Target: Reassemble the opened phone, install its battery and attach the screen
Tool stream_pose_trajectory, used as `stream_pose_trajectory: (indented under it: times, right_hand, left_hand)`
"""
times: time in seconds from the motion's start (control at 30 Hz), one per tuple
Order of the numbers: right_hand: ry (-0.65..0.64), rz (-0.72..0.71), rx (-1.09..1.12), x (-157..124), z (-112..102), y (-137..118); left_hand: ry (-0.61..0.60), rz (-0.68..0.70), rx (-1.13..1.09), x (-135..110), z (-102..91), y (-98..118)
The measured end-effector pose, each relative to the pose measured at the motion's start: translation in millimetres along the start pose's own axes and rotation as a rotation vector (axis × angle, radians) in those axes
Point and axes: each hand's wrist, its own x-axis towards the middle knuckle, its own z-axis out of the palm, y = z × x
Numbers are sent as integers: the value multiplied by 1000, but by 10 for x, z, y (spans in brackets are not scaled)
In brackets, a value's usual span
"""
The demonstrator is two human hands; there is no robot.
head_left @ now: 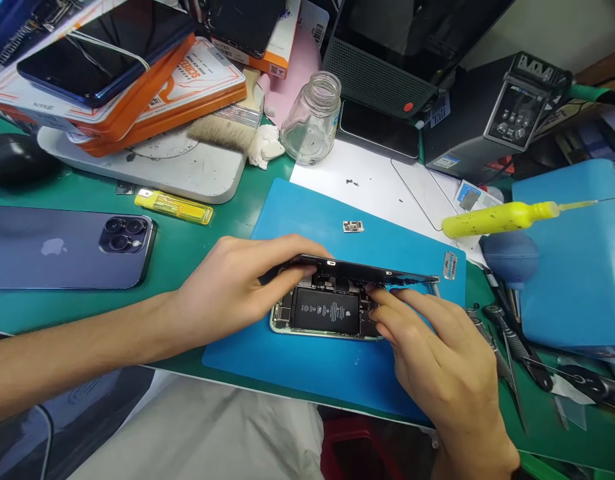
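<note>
An opened phone (324,313) lies on a blue mat (307,367), its battery and circuit boards showing. Its black screen panel (367,270) is lifted up along the far edge like a lid. My left hand (237,287) grips the left end of that screen panel with fingers curled round it. My right hand (437,353) has its fingertips pressed together inside the phone body, just right of the battery, under the raised screen. A small metal part (353,227) and a razor blade (450,265) lie on the mat beyond the phone.
A purple phone (62,247) lies face down at left beside a yellow lighter (174,205). A glass jar (312,120), stacked boxes (137,87) and a black machine (492,113) stand behind. A yellow squeeze bottle (497,219), a blue pad (582,260), tweezers and tools (517,347) sit at right.
</note>
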Motion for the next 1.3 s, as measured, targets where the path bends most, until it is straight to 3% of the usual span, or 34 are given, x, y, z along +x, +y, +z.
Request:
stream_pose_trajectory:
  times: [0.27,0.43,0.63,0.83,0.97,1.07,1.13,1.3]
  right_hand:
    - [-20,73,4,0,-11,-106]
    - [87,150,8,-46,-28,-168]
    - [81,184,33,-40,16,-210]
    - [133,204,36,-73,-5,-249]
    - [268,251,117,-168,-137,-159]
    - [382,456,233,-112,-293,81]
    - [220,583,372,42,-365,318]
    - [-116,351,498,591,-221,885]
  left_hand:
    - [14,11,12,-2,16,0]
    - [14,-17,45,-26,38,-14]
    - [-16,-78,75,-82,57,-31]
    - [-15,-20,126,-68,103,-47]
    - [-3,16,170,-58,130,-63]
    - [3,56,193,-70,154,-83]
    - [11,93,201,-73,170,-95]
    - [14,156,234,-44,177,-66]
